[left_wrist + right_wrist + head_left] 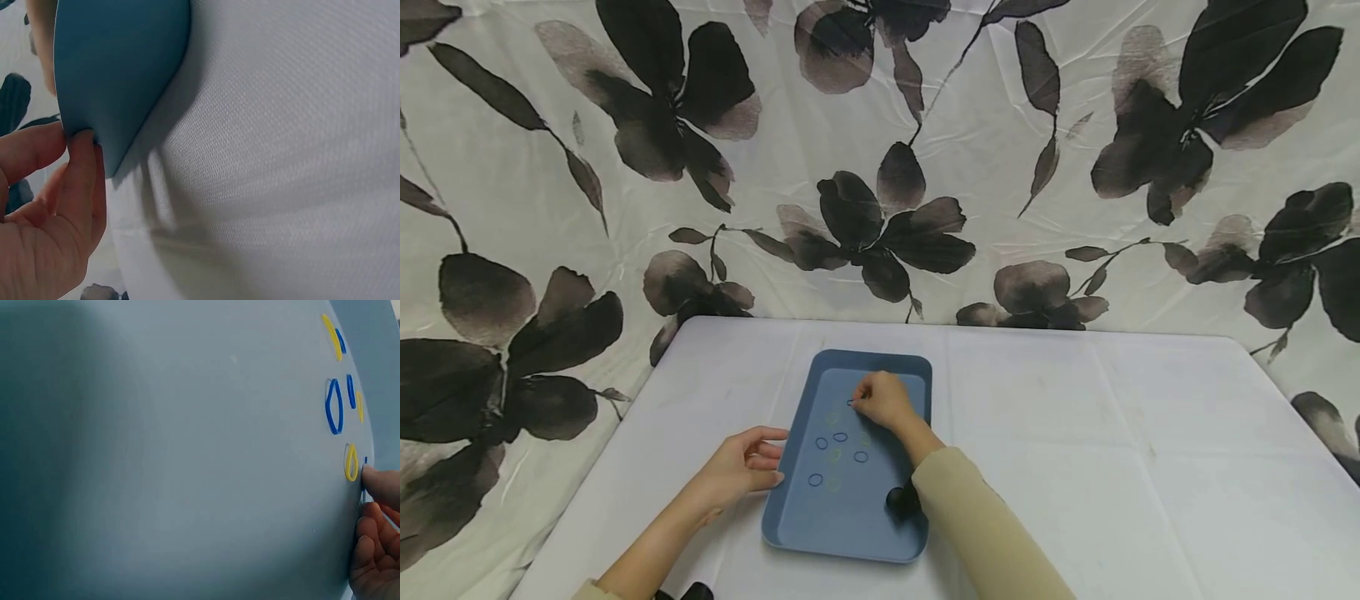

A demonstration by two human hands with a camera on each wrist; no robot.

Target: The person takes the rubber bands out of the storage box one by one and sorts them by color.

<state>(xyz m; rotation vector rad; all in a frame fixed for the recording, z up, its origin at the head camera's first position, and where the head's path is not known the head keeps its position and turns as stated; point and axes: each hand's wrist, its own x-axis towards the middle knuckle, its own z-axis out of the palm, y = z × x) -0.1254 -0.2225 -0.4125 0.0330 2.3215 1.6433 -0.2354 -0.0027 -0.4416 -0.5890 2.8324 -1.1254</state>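
A blue tray (880, 533) lies lengthwise on the table, with several small blue and yellow rubber bands spread over its floor. Among them are a blue rubber band (334, 406) and a yellow rubber band (351, 462). My left hand (741, 467) grips the tray's left rim; in the left wrist view its thumb and fingers lie on either side of the edge. Over the far part of the tray, my right hand (883, 398) pinches a blue rubber band (851, 402) at the fingertips. Most of that band is hidden by the fingers in the right wrist view.
A white cloth covers the table (1075, 433), which extends well to the right of the tray. Behind it hangs a floral curtain (985, 183). A black rounded device (902, 502) sits at the right wrist, over the tray's right rim.
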